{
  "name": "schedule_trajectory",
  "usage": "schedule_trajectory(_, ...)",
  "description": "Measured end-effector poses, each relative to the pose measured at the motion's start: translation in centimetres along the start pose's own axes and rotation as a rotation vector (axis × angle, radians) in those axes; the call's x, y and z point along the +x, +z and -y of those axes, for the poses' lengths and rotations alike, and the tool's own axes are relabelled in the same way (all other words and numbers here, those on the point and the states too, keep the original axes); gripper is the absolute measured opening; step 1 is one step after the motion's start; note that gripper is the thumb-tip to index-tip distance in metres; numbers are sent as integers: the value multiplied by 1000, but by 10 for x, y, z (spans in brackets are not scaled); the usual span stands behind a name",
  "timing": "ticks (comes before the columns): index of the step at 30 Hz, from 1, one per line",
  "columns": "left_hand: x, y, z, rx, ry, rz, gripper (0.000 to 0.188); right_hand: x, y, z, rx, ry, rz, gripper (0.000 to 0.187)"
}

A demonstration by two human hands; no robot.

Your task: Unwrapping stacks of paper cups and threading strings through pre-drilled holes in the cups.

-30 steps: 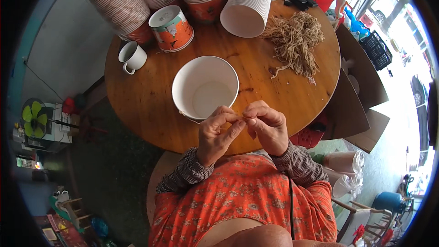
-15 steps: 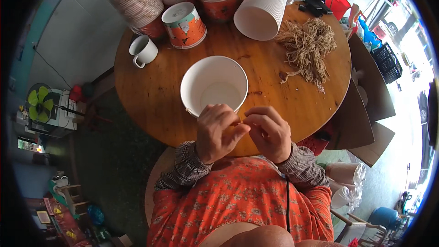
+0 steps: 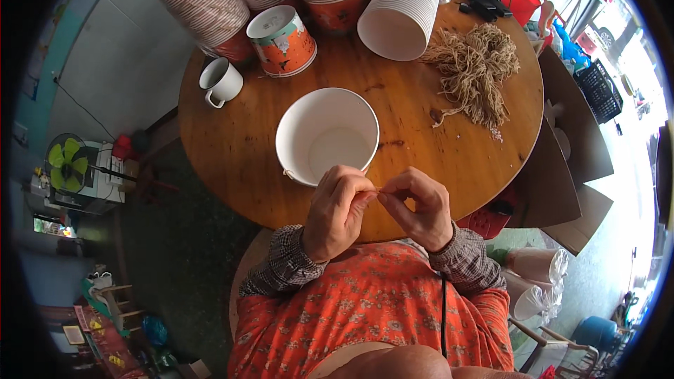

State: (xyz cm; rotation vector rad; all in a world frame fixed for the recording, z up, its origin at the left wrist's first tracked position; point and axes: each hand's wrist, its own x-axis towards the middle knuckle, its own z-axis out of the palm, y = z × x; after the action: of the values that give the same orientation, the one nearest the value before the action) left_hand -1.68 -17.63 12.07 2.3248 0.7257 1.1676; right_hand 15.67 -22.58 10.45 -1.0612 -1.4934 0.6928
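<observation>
My left hand [image 3: 340, 210] and my right hand [image 3: 419, 205] meet over the table's near edge, thumb and forefinger pinched on each. A short bit of thin string [image 3: 379, 191] shows between the fingertips; the rest of it is hidden. Just beyond my hands a white paper bucket [image 3: 327, 130] stands upright with its mouth toward me. At its left rim a small cord end [image 3: 288, 173] pokes out. To the right lies a loose heap of beige strings [image 3: 477, 74].
The round wooden table [image 3: 232, 137] also bears a white mug [image 3: 222, 83], an upturned orange printed bucket [image 3: 283, 42], tall stacks of buckets [image 3: 200, 7] and a stack lying on its side [image 3: 399, 17]. Open cardboard boxes [image 3: 554, 182] stand at the table's right.
My fingertips have closed in toward each other, both hands now pinching at one spot. The left thumb has drawn up against its forefinger. The bucket and strings have stayed in place.
</observation>
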Motion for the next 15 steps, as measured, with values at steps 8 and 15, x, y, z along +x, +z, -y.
schedule_trajectory(8,-12,-9,-9,-112,338,-9,30,60,-29,32,620,447,264,10)
schedule_trajectory(15,22,28,-2,353,141,101,53,155,-34,8,672,-78,-109,11)
